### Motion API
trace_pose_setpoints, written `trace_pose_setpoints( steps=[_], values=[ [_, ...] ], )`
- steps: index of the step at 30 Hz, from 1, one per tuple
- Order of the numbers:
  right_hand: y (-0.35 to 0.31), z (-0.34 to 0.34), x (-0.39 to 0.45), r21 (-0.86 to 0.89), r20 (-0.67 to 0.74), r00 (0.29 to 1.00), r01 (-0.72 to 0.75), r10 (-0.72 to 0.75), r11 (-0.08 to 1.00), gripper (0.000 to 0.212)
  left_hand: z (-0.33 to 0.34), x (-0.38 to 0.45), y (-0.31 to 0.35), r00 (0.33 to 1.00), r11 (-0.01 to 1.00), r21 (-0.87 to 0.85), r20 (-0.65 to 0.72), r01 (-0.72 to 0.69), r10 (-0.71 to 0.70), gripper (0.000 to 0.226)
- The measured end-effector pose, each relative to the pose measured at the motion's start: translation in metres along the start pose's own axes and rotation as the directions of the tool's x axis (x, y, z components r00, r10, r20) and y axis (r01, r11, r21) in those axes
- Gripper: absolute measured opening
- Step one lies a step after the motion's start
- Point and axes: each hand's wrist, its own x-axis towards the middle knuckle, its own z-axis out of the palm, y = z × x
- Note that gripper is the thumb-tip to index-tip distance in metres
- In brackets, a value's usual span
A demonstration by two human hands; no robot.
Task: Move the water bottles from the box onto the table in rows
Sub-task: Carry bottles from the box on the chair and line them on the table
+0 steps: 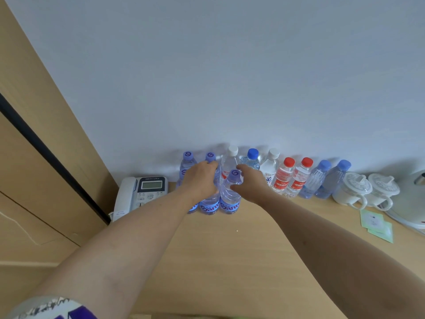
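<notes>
Bottles, counter (218,249): left hand (200,180) wrapped round one bottle (210,201); right hand (250,183) half-closed against its neighbour (230,199); more bottles beyond both hands. Full, heavyish, thin-walled, slippery; grip mid-body

Evenly and softly lit, fairly bright, with a cool bluish cast over the wall (230,65). Faint blurred shadows thrown upward behind the bottle caps (253,155) (light apparently from the viewer's side). Strong wide-angle bending toward the edges; mild overall softness, labels barely legible.
</notes>
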Motion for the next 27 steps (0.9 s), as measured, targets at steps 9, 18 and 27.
trace_pose_setpoints(
  steps=[9, 18, 27],
  values=[
    [0.031, -0.015, -0.050, -0.026, -0.120, 0.983, -0.142, 0.138, 0.990, 0.071, 0.001, 0.008, 0.036, 0.980, 0.986, -0.052, -0.134, -0.158, 0.150, 0.053],
    [0.126, -0.074, -0.172, -0.075, -0.331, 0.849, -0.459, 0.412, 0.885, 0.074, 0.044, -0.002, 0.189, 0.850, 0.848, -0.055, -0.011, -0.526, 0.527, 0.053],
    [0.229, -0.136, -0.346, 0.047, -0.479, 0.591, -0.721, 0.649, 0.691, 0.082, 0.088, -0.077, 0.391, 0.598, 0.603, -0.032, 0.098, -0.797, 0.795, 0.066]
  ],
)
